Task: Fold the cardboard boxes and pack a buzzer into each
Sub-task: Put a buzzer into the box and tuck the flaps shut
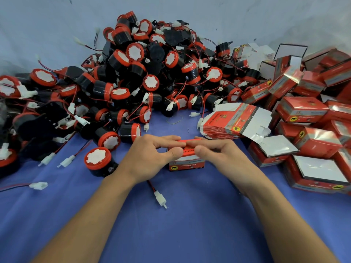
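Fingers (167, 138) of left hand (150, 158) and right hand (222, 158) pinch box (188, 164) top.

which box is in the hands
The red box on the blue cloth, pinched by the left hand and right hand; the pile of boxes at right lies untouched.

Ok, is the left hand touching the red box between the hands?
Touching. The head view shows the left hand pinching the red box at its top, thumb in front, fingers over it.
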